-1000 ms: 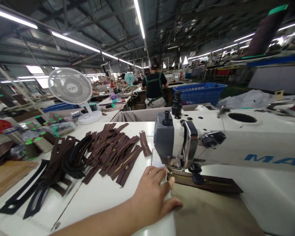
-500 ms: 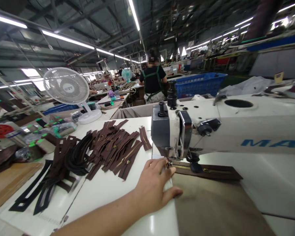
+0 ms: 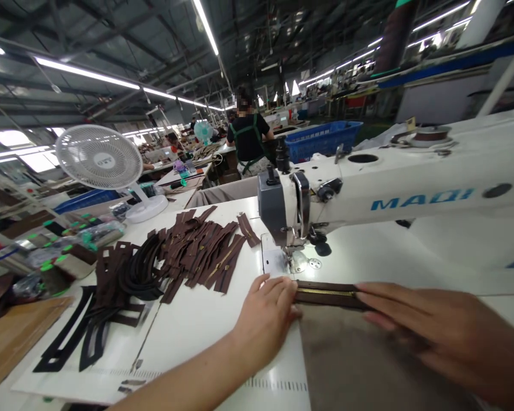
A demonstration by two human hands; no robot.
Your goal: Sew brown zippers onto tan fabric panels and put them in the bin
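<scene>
Zipper [image 3: 325, 292]: lies between your hands, long axis side to side
Left hand [image 3: 266, 308]: you pinch its left end
Right hand [image 3: 448, 322]: you pinch its right end

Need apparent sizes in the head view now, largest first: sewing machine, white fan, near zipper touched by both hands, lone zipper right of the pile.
1. Sewing machine
2. White fan
3. Near zipper, partly hidden
4. Lone zipper

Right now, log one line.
left hand: at zipper, left end | right hand: at zipper, right end | fabric: near side of zipper | sewing machine: beyond zipper
</scene>
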